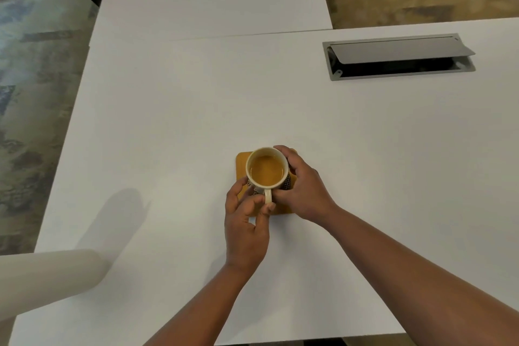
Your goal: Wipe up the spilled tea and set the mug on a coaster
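Your mug (267, 170) stands upright on the coaster (241, 166), near the middle of the surface (168, 121). Your left hand (245, 222) is at the mug's near side, by the handle; your right hand (304, 191) wraps its right side. A cable hatch (398, 56) lies far back right, and a roll (47, 278) lies at the near left edge.

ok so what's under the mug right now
A yellow coaster lies under the mug on the white table. Both hands and the mug cover its middle, so contact can't be confirmed.
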{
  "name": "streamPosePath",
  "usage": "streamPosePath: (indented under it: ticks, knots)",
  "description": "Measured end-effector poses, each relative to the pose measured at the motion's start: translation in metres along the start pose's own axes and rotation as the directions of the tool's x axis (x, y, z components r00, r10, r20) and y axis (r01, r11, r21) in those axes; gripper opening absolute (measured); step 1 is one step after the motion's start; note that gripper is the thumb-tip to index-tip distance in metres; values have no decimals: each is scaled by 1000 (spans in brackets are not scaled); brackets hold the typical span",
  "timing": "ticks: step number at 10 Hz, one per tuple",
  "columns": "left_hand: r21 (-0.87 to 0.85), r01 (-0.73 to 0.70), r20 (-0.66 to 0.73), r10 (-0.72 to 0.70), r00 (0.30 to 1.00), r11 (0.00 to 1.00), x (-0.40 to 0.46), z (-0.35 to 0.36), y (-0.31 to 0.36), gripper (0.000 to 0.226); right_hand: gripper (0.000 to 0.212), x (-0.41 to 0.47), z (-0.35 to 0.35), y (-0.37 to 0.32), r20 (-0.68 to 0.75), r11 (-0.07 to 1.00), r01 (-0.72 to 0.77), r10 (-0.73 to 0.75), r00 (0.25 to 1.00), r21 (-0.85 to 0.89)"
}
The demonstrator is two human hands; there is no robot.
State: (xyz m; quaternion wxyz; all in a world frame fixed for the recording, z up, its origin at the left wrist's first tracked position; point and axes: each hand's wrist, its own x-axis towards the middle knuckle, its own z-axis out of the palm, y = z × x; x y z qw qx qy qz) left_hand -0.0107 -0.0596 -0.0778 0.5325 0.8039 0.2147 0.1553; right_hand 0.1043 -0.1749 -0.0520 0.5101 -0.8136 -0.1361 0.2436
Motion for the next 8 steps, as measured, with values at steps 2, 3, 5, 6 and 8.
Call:
streamPosePath:
  ticks: [2, 3, 5, 6, 8]
  knots:
    - [18, -17, 8, 17, 1000, 1000, 1, -2, 1, 18, 87, 0, 0, 0, 5, 1000, 15, -15, 1000, -5]
    - [18, -28, 27, 28, 999, 999, 2, -5, 1, 18, 89, -1, 0, -1, 30, 1000, -4, 5, 1000, -22]
    - [17, -13, 46, 12, 999, 1000, 6, -11, -1, 7, 93, -2, -7, -2, 151, 998, -39, 45, 987, -44]
    - [22, -29, 13, 29, 1000, 999, 13, -14, -1, 13, 86, -4, -9, -4, 95, 999, -49, 49, 994, -3]
    - [327, -166, -46, 191, 981, 931, 61, -27, 13, 35, 70, 2, -14, -18, -145, 999, 17, -24, 989, -47]
